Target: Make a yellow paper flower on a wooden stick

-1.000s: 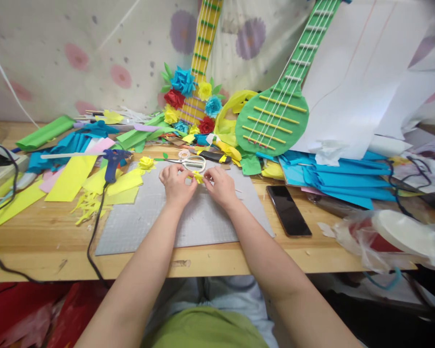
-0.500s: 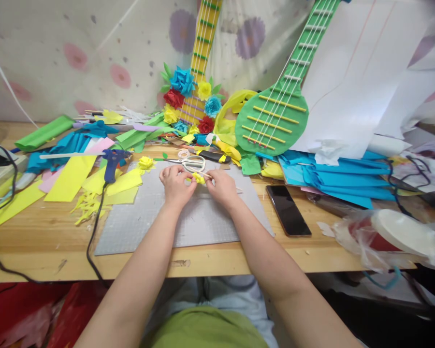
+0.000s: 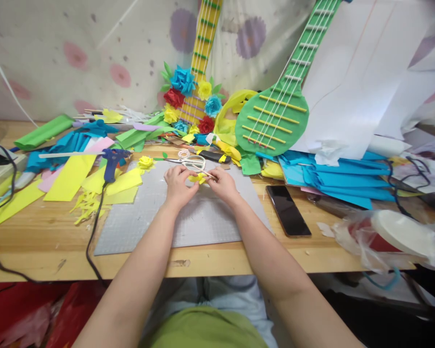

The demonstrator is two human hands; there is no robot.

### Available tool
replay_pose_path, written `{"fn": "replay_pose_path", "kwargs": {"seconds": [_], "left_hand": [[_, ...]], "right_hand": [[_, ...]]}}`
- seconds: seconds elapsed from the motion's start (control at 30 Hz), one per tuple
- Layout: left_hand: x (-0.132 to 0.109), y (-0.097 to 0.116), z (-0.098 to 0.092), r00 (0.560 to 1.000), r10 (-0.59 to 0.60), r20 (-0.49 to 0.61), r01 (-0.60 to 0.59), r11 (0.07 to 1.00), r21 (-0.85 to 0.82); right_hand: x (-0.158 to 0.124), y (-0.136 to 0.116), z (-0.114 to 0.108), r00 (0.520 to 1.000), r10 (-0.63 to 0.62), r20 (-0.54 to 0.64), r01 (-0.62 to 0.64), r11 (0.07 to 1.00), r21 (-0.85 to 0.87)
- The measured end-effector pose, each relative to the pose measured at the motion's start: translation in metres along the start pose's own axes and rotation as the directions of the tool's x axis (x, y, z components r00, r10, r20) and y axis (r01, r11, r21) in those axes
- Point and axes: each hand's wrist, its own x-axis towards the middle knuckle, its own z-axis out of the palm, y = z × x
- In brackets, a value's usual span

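Note:
A small yellow paper flower [image 3: 198, 178] is pinched between my two hands above the grey cutting mat [image 3: 203, 222]. My left hand [image 3: 180, 183] closes its thumb and fingers on the flower's left side. In my right hand [image 3: 221, 183] is a thin pale stick [image 3: 204, 171], its tip pointing up and left over the flower; the right fingertips are also close to the paper. Just behind the hands lie scissors [image 3: 195, 163] with pale handles. A finished yellow paper rose [image 3: 145, 163] rests at the mat's back left corner, near a small green leaf.
Left, a blue glue gun [image 3: 112, 164] lies on yellow paper strips [image 3: 72, 178], its cord trailing off the front edge. A phone [image 3: 288, 210] lies right of the mat. Behind stand a flower-decorated yellow paper instrument [image 3: 203, 58] and a green one [image 3: 271, 121]. Blue paper [image 3: 340, 179] is stacked right.
The stick in my right hand has swung from lying low against the flower to pointing up and left. My left hand has shifted slightly to the right, and more of the yellow paper shows.

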Motion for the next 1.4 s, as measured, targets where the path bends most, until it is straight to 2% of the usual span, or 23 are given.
{"fn": "replay_pose_path", "kwargs": {"seconds": [0.17,0.6,0.8,0.93,1.17,1.4], "left_hand": [[0.0003,0.004,0.0003,1.0,0.004,-0.031,-0.005,1.0,-0.014],[-0.0001,0.0041,0.005,0.999,-0.031,-0.022,0.03,0.997,-0.072],[-0.0008,0.0045,0.0043,1.0,0.003,-0.011,-0.004,0.999,-0.049],[-0.001,0.0049,0.0051,1.0,0.016,-0.014,-0.017,0.998,-0.058],[0.001,0.0041,0.0061,0.994,-0.075,-0.079,0.068,0.994,-0.084],[0.0007,0.0067,0.0062,0.989,-0.138,-0.052,0.13,0.983,-0.133]], "right_hand": [[-0.0007,-0.0021,-0.0018,1.0,-0.029,0.001,0.029,0.999,0.041],[-0.0019,-0.0013,0.0012,0.997,-0.041,-0.06,0.051,0.985,0.166],[-0.0019,0.0019,0.0024,1.0,0.015,0.013,-0.018,0.97,0.241],[-0.0025,0.0024,0.0029,1.0,0.029,-0.013,-0.025,0.97,0.241],[-0.0022,0.0006,0.0023,0.999,0.036,-0.026,-0.029,0.973,0.227],[-0.0031,-0.004,-0.0001,0.997,0.067,-0.047,-0.055,0.974,0.221]]}}
